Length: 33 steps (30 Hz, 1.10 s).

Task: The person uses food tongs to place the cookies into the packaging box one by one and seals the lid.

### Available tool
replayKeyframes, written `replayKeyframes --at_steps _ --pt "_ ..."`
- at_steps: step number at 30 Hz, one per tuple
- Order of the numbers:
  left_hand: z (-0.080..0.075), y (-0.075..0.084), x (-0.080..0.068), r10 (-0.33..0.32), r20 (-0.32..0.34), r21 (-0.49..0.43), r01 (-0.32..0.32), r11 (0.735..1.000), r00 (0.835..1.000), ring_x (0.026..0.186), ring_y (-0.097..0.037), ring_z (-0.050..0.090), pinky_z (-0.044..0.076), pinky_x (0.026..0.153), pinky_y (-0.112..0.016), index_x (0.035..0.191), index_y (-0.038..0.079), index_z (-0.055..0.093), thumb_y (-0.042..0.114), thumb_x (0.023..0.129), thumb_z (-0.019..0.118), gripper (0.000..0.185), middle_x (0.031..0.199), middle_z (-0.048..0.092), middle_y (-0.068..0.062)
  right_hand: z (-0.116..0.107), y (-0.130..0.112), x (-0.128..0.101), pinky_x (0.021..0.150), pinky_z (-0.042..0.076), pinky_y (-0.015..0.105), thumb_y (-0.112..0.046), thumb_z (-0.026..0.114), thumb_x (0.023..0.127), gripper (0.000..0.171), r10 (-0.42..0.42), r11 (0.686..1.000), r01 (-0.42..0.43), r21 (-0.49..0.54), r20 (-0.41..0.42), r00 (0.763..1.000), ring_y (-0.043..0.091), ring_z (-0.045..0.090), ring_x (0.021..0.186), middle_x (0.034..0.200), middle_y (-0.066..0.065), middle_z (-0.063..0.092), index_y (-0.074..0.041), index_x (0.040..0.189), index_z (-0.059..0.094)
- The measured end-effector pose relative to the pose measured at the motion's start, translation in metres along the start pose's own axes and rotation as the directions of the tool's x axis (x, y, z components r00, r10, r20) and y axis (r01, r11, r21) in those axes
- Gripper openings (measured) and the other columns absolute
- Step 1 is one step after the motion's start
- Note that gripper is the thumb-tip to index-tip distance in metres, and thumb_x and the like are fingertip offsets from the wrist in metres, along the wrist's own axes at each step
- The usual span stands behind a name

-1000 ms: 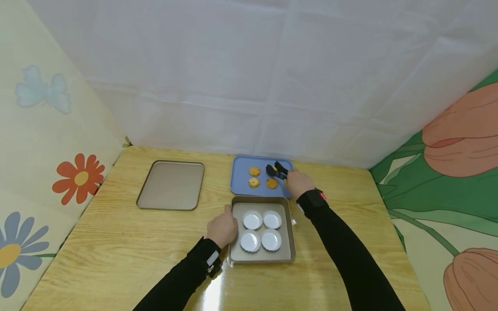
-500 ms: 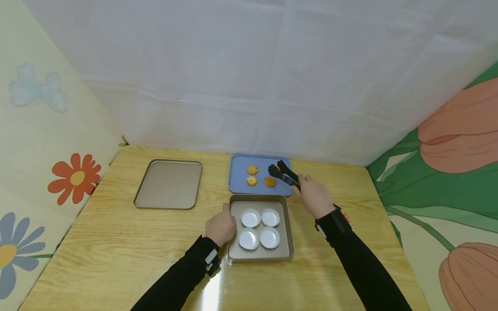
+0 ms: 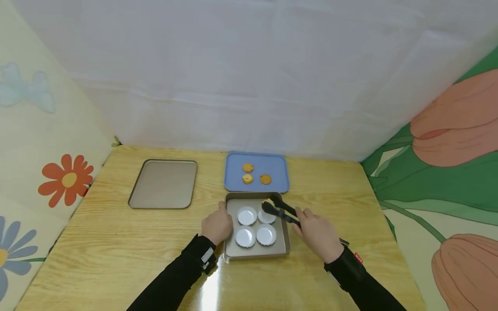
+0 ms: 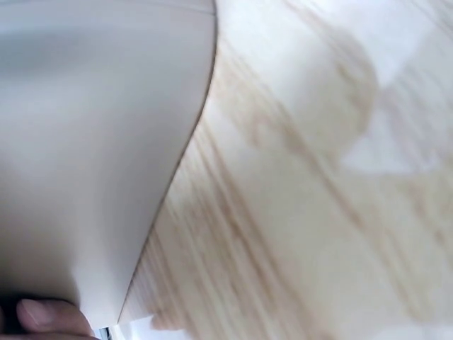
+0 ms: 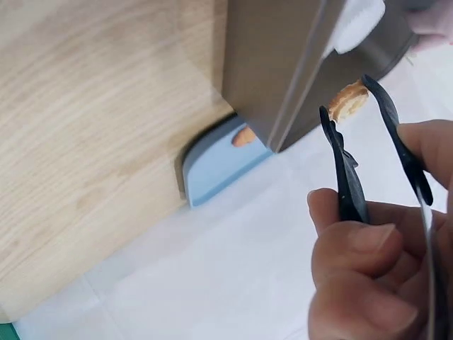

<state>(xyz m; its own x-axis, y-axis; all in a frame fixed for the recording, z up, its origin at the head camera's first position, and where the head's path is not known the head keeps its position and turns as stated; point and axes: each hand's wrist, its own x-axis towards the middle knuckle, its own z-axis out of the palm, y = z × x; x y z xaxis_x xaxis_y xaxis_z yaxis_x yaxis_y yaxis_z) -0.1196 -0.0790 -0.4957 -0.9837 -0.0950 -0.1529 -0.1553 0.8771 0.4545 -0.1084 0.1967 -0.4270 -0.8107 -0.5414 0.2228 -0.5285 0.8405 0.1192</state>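
I'm watching black tongs (image 5: 346,180) pinching a golden cookie (image 5: 349,101) above four white cups (image 3: 266,235) sitting in a square pan (image 3: 253,254).

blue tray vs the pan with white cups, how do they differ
The blue tray is shallow; the pan has taller walls. The tray holds three cookies; the pan holds four cups. No hand touches the tray; the left hand grips the pan. Both sit on the table.

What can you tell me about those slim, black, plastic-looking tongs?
The black tongs have two slim arms with scalloped, plastic-looking tips and a silvery, metal-looking section. The person's bare right hand grips them; they slant over the square, brown-gray, metal-looking pan. Their parted tips hold a round, golden cookie.
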Motion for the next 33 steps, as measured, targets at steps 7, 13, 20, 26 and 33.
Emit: replayKeyframes --at_steps 7,13,20,26,33 --pt "0.001 -0.001 0.001 0.011 -0.005 -0.004 -0.011 1.0 1.0 0.054 -0.029 0.055 0.042 0.047 -0.042 0.126 -0.007 0.037 0.017 0.089 0.041 0.044 0.062 0.055 -0.014 0.009 -0.006 -0.007 0.038 0.037 0.024 -0.034 0.07 0.078 0.048 -0.048 0.999 0.047 -0.025 -0.034 0.998 0.012 0.051 0.046 0.08 0.012 0.059 0.001 0.11 0.062" --pt "0.002 -0.002 0.0 0.002 0.009 -0.006 -0.002 1.0 1.0 0.055 -0.028 0.056 0.042 0.048 -0.042 0.126 -0.007 0.037 0.017 0.089 0.043 0.044 0.063 0.055 -0.013 0.014 -0.009 -0.009 0.037 0.037 0.024 -0.036 0.071 0.077 0.05 -0.039 0.998 0.039 -0.048 -0.012 0.999 0.013 0.052 0.047 0.082 0.012 0.06 0.001 0.11 0.062" --pt "0.001 -0.002 0.0 0.008 -0.012 -0.012 -0.008 1.0 1.0 0.056 -0.03 0.057 0.042 0.049 -0.043 0.124 -0.006 0.038 0.017 0.089 0.044 0.042 0.065 0.057 -0.015 0.014 -0.011 -0.008 0.037 0.037 0.025 -0.035 0.069 0.079 0.049 -0.015 0.999 0.015 -0.036 0.009 1.0 0.014 0.052 0.048 0.082 0.012 0.06 0.001 0.111 0.061" --pt "0.001 -0.001 0.0 0.005 -0.006 -0.008 -0.005 1.0 1.0 0.056 -0.03 0.057 0.042 0.048 -0.042 0.126 -0.006 0.037 0.018 0.09 0.043 0.043 0.065 0.057 -0.015 0.013 -0.012 -0.006 0.038 0.037 0.025 -0.035 0.071 0.077 0.05 -0.031 0.998 0.03 -0.056 -0.007 1.0 0.014 0.053 0.049 0.082 0.012 0.061 0.001 0.111 0.062" --pt "-0.001 0.0 0.0 0.005 -0.007 -0.006 -0.005 1.0 1.0 0.056 -0.03 0.057 0.042 0.049 -0.043 0.126 -0.006 0.038 0.017 0.089 0.043 0.044 0.066 0.057 -0.016 0.014 -0.012 -0.006 0.037 0.036 0.025 -0.037 0.071 0.076 0.052 -0.044 0.995 0.04 -0.094 -0.039 0.998 0.015 0.053 0.048 0.081 0.012 0.06 0.001 0.11 0.063"
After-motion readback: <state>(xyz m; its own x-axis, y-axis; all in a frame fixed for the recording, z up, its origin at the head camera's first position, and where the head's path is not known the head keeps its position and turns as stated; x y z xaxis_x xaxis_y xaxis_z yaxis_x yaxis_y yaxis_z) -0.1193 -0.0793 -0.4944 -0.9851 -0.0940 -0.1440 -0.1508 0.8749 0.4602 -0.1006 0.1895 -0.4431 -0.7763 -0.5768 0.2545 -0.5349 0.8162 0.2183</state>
